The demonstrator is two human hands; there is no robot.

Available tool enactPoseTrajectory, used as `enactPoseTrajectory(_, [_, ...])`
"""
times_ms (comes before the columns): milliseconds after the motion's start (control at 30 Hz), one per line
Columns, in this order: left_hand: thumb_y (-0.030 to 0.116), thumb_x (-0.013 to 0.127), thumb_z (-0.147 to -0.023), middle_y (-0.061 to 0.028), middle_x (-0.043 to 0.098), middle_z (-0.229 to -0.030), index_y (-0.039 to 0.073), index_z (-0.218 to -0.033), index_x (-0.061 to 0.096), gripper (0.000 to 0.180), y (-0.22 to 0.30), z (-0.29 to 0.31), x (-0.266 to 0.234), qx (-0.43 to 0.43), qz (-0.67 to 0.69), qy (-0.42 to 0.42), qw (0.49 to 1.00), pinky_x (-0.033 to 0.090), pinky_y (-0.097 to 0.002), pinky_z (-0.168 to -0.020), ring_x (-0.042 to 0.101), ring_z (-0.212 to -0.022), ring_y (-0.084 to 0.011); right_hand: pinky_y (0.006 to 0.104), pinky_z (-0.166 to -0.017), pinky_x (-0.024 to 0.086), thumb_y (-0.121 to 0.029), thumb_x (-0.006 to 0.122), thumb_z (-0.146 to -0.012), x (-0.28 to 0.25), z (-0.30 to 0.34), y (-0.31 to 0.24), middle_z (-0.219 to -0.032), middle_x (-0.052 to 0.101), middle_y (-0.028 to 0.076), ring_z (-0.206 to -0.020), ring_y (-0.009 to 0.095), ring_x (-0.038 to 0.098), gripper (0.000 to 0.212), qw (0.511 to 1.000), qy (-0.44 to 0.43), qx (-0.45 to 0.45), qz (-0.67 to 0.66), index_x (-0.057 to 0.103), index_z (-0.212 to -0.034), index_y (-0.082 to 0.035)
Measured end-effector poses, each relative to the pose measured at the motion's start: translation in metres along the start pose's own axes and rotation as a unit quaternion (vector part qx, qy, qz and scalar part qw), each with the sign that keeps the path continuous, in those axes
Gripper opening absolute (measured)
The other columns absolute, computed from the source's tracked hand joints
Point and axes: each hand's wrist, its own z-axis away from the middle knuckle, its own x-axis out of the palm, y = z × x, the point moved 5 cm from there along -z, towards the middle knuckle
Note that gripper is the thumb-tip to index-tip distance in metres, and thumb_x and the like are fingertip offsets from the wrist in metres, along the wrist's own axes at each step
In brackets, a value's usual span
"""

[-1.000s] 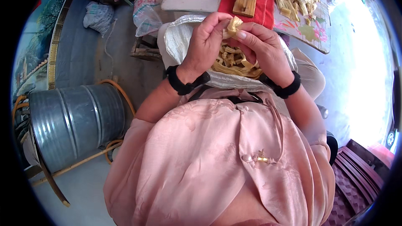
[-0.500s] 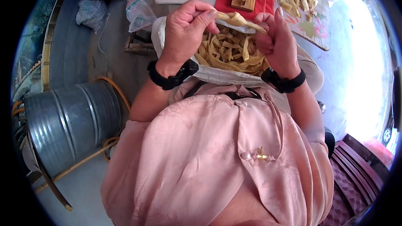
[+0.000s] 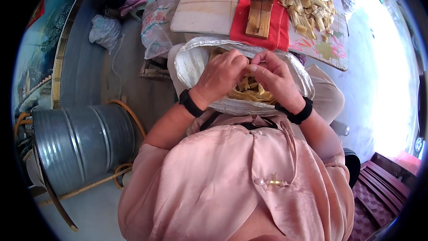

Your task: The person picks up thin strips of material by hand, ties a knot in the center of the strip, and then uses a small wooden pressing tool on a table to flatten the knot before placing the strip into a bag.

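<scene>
Over a white woven sack [image 3: 189,60] on my lap, my left hand [image 3: 224,75] and my right hand [image 3: 277,78] meet, fingertips nearly touching. Both are closed in a pinch on a pale yellow dried strip, mostly hidden by the fingers. More dried strips [image 3: 252,93] lie inside the sack, below my hands. Beyond the sack, a wooden block with a slot [image 3: 259,18] rests on a red cloth [image 3: 280,29].
The cloth lies on a low table [image 3: 203,6], with a heap of dried strips [image 3: 310,9] at its right. Left of the table stands a plastic bag [image 3: 158,29]. A metal drum [image 3: 84,138] sits at my left, and maroon panels [image 3: 379,196] at my lower right.
My hands have come closer together and lower over the sack. The knotted strip, stretched between them before, is now mostly covered by my fingers. The view has shifted, showing more of the table.
</scene>
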Motion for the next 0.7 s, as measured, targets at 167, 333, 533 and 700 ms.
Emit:
enactPoseTrajectory(167, [0.031,0.051,-0.090,-0.0068,0.053,-0.075,0.010,-0.085,0.052,0.022,-0.038,-0.013,0.004,0.110,-0.075,0.057,0.989,0.045,-0.0392,-0.062,0.056,-0.070,-0.0284,0.0164,-0.061,0.037,-0.004,0.055,-0.093,0.018,0.002,-0.011,-0.078,0.055,-0.005,-0.070,0.000,0.046,0.009,0.992,0.018,-0.114,0.041,0.050,-0.100,-0.003])
enactPoseTrajectory(333, [0.022,0.053,-0.094,-0.0029,0.055,-0.074,0.007,-0.095,0.054,0.014,-0.059,-0.035,0.015,-0.052,0.120,0.052,0.990,0.047,-0.0304,-0.056,0.053,-0.056,-0.0174,0.0188,-0.053,0.037,-0.007,0.058,-0.091,-0.012,-0.023,-0.020,-0.073,0.055,-0.003,-0.061,0.002,0.046,0.009,0.987,0.085,-0.125,0.049,0.052,-0.097,-0.002])
enactPoseTrajectory(533, [0.020,0.050,-0.099,0.0054,0.045,-0.072,0.005,-0.113,0.051,0.021,-0.066,-0.050,0.035,-0.242,0.583,-0.008,0.775,0.045,-0.0218,-0.059,0.040,-0.058,-0.0025,0.0201,-0.050,0.037,-0.011,0.063,-0.089,-0.071,-0.057,-0.016,-0.063,0.055,-0.002,-0.058,0.003,0.047,0.014,0.964,0.150,-0.110,0.190,0.057,-0.085,0.001])
enactPoseTrajectory(700, [0.020,0.053,-0.096,0.0057,0.046,-0.070,0.005,-0.107,0.055,0.019,-0.084,-0.065,0.033,-0.239,0.428,0.021,0.871,0.040,-0.0194,-0.053,0.042,-0.057,-0.0022,0.0213,-0.049,0.037,-0.013,0.064,-0.088,-0.077,-0.072,-0.022,-0.064,0.057,-0.001,-0.056,0.004,0.047,0.016,0.960,0.162,-0.128,0.190,0.058,-0.083,0.002])
